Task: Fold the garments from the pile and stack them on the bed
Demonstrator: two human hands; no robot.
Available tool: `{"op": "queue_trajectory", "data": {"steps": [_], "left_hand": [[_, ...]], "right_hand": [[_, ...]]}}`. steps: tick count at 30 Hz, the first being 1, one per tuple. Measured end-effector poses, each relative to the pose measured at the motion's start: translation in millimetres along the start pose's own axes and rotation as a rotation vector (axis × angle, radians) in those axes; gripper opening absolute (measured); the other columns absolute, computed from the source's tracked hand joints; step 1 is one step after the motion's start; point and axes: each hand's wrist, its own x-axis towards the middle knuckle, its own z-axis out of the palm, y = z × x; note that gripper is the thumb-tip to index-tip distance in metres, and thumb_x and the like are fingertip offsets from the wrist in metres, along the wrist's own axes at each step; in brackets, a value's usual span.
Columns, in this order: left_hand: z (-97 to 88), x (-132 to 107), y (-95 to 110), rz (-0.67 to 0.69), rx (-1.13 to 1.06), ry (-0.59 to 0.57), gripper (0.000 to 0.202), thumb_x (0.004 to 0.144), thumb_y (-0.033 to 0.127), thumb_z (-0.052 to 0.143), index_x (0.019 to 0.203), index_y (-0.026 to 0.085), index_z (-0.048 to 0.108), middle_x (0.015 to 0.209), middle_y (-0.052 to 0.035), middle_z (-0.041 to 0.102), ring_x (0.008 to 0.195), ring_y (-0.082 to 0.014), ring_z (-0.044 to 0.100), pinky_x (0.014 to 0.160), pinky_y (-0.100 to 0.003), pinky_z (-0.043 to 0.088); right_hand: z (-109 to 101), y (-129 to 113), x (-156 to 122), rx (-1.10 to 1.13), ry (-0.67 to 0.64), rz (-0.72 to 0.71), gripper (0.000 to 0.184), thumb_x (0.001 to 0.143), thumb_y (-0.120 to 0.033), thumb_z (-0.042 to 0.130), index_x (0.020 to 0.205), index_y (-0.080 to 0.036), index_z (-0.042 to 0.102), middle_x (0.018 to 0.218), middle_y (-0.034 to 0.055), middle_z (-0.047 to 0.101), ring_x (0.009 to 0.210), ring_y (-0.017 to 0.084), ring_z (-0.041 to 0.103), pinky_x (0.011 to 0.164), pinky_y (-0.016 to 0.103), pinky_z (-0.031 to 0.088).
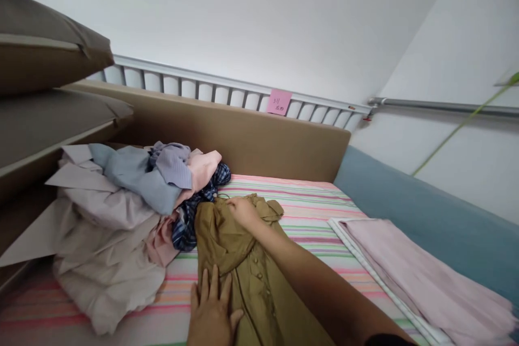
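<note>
An olive button-front shirt [259, 281] lies spread on the striped sheet in front of me, its row of buttons running toward me and its lower end out of frame. My left hand [213, 308] rests flat on the shirt's left edge, fingers spread. Farther up, my right hand [243, 213] is closed on the cloth near the collar [271, 208], fingertips pinched at the upper edge. The right forearm crosses over the shirt and hides part of it. A thin loop shows just beyond the right hand.
A heap of crumpled clothes [133, 184] lies left of the shirt, touching it. Folded pink and white cloths [430, 275] lie at the right on the striped sheet [316, 205]. Brown cushions [48, 113] are stacked at far left. A brown board [251, 138] and radiator [190, 88] stand behind.
</note>
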Motion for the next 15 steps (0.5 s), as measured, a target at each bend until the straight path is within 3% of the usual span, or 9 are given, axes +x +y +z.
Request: {"op": "queue_trajectory", "data": {"steps": [4,7,10,15], "left_hand": [[-1.5,1.2,2.0,-0.018,-0.003,-0.047,0.062,0.078,0.042,0.048,0.137,0.027,0.037,0.151,-0.0100,0.016,0.140,-0.0342,0.012,0.111,-0.059,0.011],[1.8,2.1,2.1,-0.019,0.000,-0.040,0.063,0.078,0.042,0.048,0.138,0.028,0.036,0.152,-0.0090,0.015,0.140,-0.0339,0.010,0.111,-0.059,0.009],[5.8,1.6,1.2,-0.028,0.004,-0.031,0.061,0.079,0.040,0.048,0.138,0.031,0.036,0.153,-0.0062,0.014,0.141,-0.0321,0.009,0.112,-0.057,0.008],[8.6,-1.1,1.2,-0.035,0.025,-0.009,0.060,0.080,0.039,0.047,0.138,0.033,0.035,0.153,-0.0041,0.015,0.141,-0.0303,0.008,0.113,-0.055,0.009]], "right_hand": [[-40.8,83.6,-9.0,-0.092,0.020,0.351,0.035,0.087,-0.026,0.043,0.114,-0.012,0.062,0.113,0.0149,0.065,0.105,0.025,0.059,0.091,0.038,0.044],[-44.8,126.2,-18.5,-0.108,-0.024,0.455,0.055,0.079,-0.035,0.058,0.125,-0.006,0.053,0.120,0.0193,0.059,0.110,0.028,0.056,0.091,0.038,0.043],[-25.6,141.1,-25.8,-0.079,-0.098,0.424,0.062,0.065,-0.032,0.071,0.123,-0.015,0.057,0.122,0.0109,0.060,0.108,0.023,0.056,0.089,0.029,0.043],[-6.7,147.4,-35.1,-0.071,-0.087,0.432,0.024,0.076,-0.022,0.056,0.095,-0.024,0.071,0.103,0.0042,0.068,0.095,0.018,0.060,0.080,0.026,0.042]]}}
